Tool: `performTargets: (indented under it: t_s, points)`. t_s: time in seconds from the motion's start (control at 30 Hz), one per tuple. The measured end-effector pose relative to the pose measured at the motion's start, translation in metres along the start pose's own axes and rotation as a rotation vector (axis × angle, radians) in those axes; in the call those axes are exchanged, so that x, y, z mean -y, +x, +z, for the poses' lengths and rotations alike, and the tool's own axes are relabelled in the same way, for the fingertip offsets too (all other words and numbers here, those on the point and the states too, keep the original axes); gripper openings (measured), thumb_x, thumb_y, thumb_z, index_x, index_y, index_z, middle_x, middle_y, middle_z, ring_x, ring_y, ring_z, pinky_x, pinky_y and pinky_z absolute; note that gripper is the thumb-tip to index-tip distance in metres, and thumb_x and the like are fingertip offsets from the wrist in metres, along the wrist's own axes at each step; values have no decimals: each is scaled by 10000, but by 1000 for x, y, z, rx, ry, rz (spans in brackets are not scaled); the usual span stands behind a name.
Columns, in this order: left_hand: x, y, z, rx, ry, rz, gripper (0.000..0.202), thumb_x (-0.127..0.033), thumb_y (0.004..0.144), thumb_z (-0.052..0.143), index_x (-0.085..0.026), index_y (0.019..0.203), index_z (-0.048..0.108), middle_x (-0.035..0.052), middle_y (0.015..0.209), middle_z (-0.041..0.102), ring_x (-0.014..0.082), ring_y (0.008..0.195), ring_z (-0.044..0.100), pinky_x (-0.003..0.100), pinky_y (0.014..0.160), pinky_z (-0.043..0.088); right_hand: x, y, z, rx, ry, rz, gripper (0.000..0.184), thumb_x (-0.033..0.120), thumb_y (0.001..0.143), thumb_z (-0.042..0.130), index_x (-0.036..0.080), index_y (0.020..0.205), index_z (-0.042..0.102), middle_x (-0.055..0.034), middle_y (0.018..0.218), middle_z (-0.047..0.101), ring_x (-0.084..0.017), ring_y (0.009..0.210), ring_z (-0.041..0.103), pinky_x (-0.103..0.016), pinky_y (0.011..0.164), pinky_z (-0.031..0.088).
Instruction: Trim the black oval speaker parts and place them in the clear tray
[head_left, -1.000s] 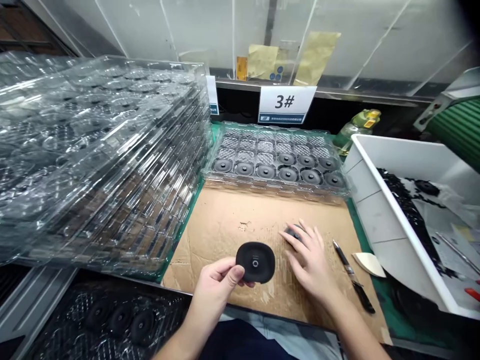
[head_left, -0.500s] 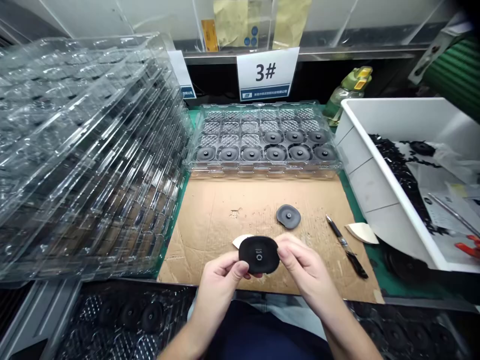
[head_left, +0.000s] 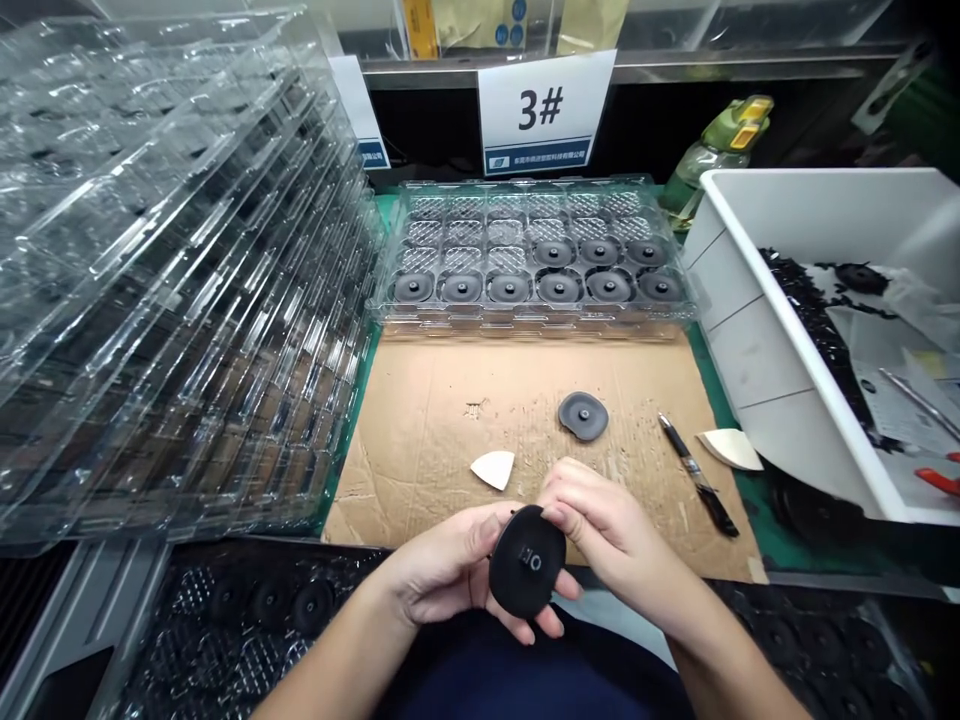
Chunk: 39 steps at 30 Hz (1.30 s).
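Note:
Both hands hold one black rounded plastic disc with a small ring-shaped boss near its middle. My left hand cradles it from the left and beneath, thumb by its upper left rim, fingertips showing below. At the upper right edge, my right hand pinches the rim between thumb and fingers. Beyond the hands, a similar dark grey disc lies on the cardboard sheet. A white pointed wedge-shaped piece rests on the cardboard just past my left hand.
A clear compartment tray with several black discs stands at the back. Stacked clear trays rise on the left. To the right are a black pen, a cream pointed piece and a white bin with black scraps. A bottle stands behind.
The held disc has been turned from nearly level to a steep tilt and lowered slightly. My left hand has moved under it. The white wedge, partly covered before, now shows whole.

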<state>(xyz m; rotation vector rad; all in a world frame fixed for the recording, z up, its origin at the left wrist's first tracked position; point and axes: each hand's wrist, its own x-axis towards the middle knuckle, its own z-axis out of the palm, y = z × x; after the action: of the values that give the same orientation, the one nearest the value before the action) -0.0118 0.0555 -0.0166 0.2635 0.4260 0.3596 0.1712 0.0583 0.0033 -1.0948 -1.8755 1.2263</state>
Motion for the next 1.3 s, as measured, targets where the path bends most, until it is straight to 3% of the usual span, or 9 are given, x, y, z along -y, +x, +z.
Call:
performTargets:
  t_s: [0.13,0.27,0.43,0.53,0.73,0.9,1.07,1.2,1.3]
  points:
    - [6,-3,-4,88,-67,7,572,-546,644,682,-169,1069,615,134,924,737,221,752,719,258,599,577,5,5,5,52,-50,-19,462,413,992,288,171,657,496,0,658,459,-139,675,451,-261,616,370]
    - [12,-10,-8,72,-96,51,593,-547,656,676,-148,1091,615,143,936,734,229,770,718,259,610,578,5,10,10,110,-68,-43,418,356,993,310,177,683,525,-5,680,488,-141,691,482,-257,625,400]
    - [12,-24,-6,-136,-182,252,460,-419,758,650,-173,1144,608,135,1114,687,254,947,680,303,767,566,-24,19,21,-100,-281,169,264,275,955,375,233,1052,616,-36,863,560,-169,770,585,-293,687,474]
    - [10,-31,-4,-293,-215,388,414,-319,778,656,-225,1174,582,107,1224,633,283,1091,609,335,904,508,-51,22,36,-184,-390,274,259,270,901,459,195,1101,605,-87,959,534,-205,724,596,-344,637,486]
    - [10,-30,-4,-457,-256,512,581,-352,719,709,-242,1246,491,100,1253,604,284,1133,581,342,956,474,-68,15,69,-108,-359,148,278,134,872,422,160,1109,565,-106,1023,585,-220,874,595,-353,752,499]
    - [8,-25,-2,-539,-241,556,643,-350,738,694,-239,1310,422,107,1232,612,254,1104,601,361,979,457,-60,13,63,-73,-334,67,279,139,883,424,171,1085,614,-73,841,630,-225,793,572,-380,733,471]
    - [6,-14,3,-577,-119,556,632,-336,648,772,-195,1217,537,107,1207,623,239,1068,608,333,944,473,-24,17,35,-248,-246,118,221,185,914,443,193,1082,585,-54,926,641,-181,807,593,-304,687,475]
    - [7,-2,13,-570,-22,492,558,-377,592,798,-190,1090,628,79,1066,680,209,984,626,254,815,511,25,13,30,-413,-201,-101,223,142,904,441,163,1083,571,-74,942,648,-199,846,569,-348,753,436]
    - [5,0,19,-543,-7,476,583,-327,513,846,-243,1055,648,43,1074,685,207,970,637,241,804,518,43,7,30,-340,-219,-206,243,72,862,440,126,1054,579,-71,820,640,-181,719,541,-328,662,417]
